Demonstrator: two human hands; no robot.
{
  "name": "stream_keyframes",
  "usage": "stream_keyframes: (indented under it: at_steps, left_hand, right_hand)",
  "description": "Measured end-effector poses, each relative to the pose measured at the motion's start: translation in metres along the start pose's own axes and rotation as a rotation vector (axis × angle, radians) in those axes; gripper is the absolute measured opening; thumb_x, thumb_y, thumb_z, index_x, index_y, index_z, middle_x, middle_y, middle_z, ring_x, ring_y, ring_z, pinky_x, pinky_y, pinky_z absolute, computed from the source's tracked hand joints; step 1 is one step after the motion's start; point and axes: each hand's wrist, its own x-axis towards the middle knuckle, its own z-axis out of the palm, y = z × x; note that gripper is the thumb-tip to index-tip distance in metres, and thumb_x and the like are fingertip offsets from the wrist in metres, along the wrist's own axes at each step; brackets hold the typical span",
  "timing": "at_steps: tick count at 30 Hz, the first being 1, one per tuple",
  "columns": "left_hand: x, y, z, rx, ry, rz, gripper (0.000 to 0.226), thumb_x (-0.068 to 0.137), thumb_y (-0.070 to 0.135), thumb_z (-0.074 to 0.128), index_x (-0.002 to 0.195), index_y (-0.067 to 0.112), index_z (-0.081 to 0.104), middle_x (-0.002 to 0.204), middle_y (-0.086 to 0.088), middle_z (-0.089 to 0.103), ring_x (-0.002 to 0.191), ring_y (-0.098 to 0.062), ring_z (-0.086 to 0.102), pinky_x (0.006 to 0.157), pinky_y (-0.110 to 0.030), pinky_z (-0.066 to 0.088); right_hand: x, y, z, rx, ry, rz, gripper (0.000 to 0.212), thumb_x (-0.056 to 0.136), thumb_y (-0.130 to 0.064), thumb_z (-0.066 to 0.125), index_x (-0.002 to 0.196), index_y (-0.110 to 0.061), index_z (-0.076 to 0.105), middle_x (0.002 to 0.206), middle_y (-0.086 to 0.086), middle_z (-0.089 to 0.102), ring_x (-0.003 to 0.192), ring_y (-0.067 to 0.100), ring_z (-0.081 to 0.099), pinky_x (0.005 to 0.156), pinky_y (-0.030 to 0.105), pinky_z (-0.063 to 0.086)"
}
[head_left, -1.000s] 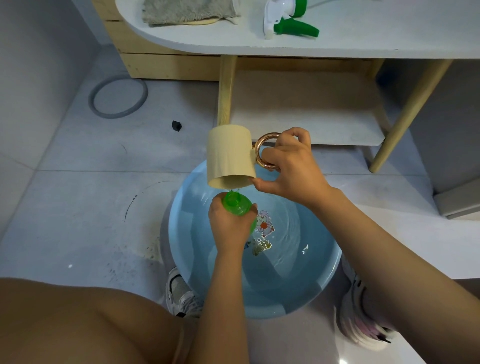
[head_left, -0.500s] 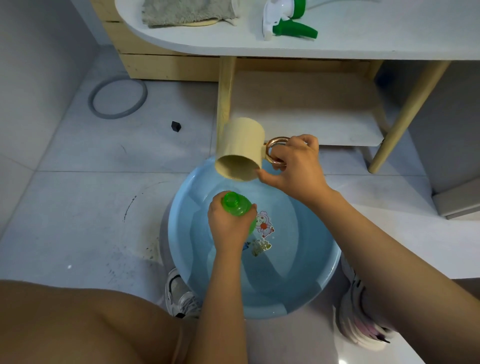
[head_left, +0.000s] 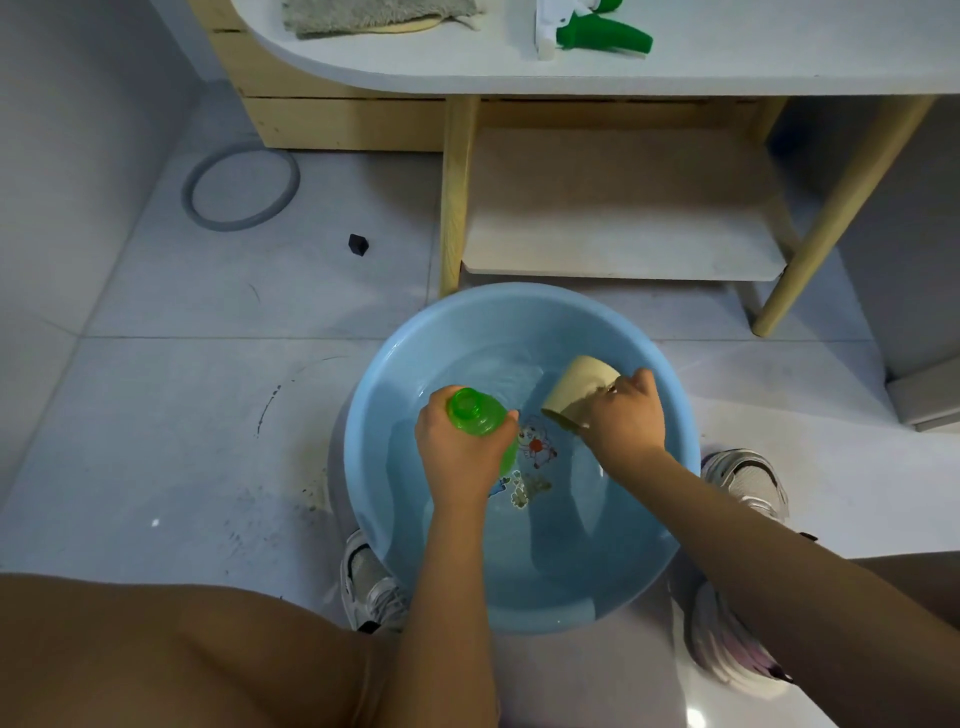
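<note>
Tabletop (head_left: 727, 67) at 12 o'clock carries a grey cloth (head_left: 379, 15) and a spray bottle (head_left: 597, 34). Blue basin (head_left: 519, 306) sits on the floor below it, holding shallow water. Right hand (head_left: 626, 415) is curled round the handle side of the beige mug (head_left: 576, 392); handle mostly hidden. The mug lies at 1 o'clock inside the basin, tilted, mouth low toward 7 o'clock. Left hand (head_left: 462, 452) is wrapped round the green bottle (head_left: 475, 410), upright at 10 o'clock from basin centre, neck open.
</note>
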Motion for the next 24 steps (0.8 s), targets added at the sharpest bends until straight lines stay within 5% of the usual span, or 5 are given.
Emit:
stream_keyframes:
  at_steps: [4, 8, 11, 19, 24]
  left_hand:
    - [0.001, -0.001, -0.001, 0.011, 0.022, 0.019, 0.050, 0.057, 0.021, 0.088, 0.080, 0.035, 0.045, 0.080, 0.022, 0.047, 0.081, -0.017, 0.053, 0.080, -0.034, 0.049]
    - [0.002, -0.001, -0.002, -0.005, 0.036, 0.012, 0.047, 0.058, 0.019, 0.087, 0.083, 0.029, 0.049, 0.082, 0.016, 0.047, 0.086, -0.019, 0.053, 0.079, -0.031, 0.044]
    - [0.002, 0.001, -0.003, -0.022, 0.030, 0.011, 0.046, 0.059, 0.017, 0.086, 0.080, 0.030, 0.048, 0.081, 0.020, 0.044, 0.083, -0.016, 0.050, 0.076, -0.027, 0.041]
    - [0.000, 0.001, 0.002, -0.010, 0.005, -0.007, 0.049, 0.057, 0.017, 0.086, 0.092, 0.024, 0.051, 0.086, 0.015, 0.046, 0.090, -0.022, 0.054, 0.080, -0.032, 0.045]
    - [0.000, 0.005, 0.002, -0.002, -0.046, -0.073, 0.047, 0.060, 0.021, 0.083, 0.097, 0.019, 0.055, 0.102, -0.003, 0.055, 0.087, -0.020, 0.056, 0.077, -0.031, 0.047]
  right_hand:
    - [-0.007, -0.010, 0.007, -0.013, -0.062, -0.173, 0.007, 0.090, -0.020, 0.050, 0.093, -0.026, 0.053, 0.091, -0.003, 0.064, 0.101, 0.020, 0.052, 0.097, 0.031, 0.021]
    - [-0.009, -0.015, 0.004, 0.047, -0.080, -0.091, 0.039, 0.092, -0.048, 0.045, 0.065, -0.021, 0.048, 0.059, -0.004, 0.042, 0.079, 0.023, 0.046, 0.090, 0.035, 0.016]
    - [-0.002, -0.009, -0.011, 0.129, -0.133, 0.035, 0.040, 0.092, -0.042, 0.040, 0.059, -0.020, 0.046, 0.056, -0.005, 0.041, 0.070, 0.021, 0.045, 0.087, 0.036, 0.024]
    - [0.023, 0.026, -0.038, 0.890, -0.157, 0.294, 0.049, 0.082, -0.050, 0.059, 0.052, -0.016, 0.040, 0.056, -0.002, 0.041, 0.067, 0.021, 0.044, 0.071, 0.031, 0.033]
    - [0.025, 0.030, -0.061, 1.213, -0.057, 0.207, 0.047, 0.076, -0.040, 0.071, 0.053, -0.018, 0.037, 0.054, 0.000, 0.033, 0.051, 0.016, 0.030, 0.053, 0.030, 0.025]
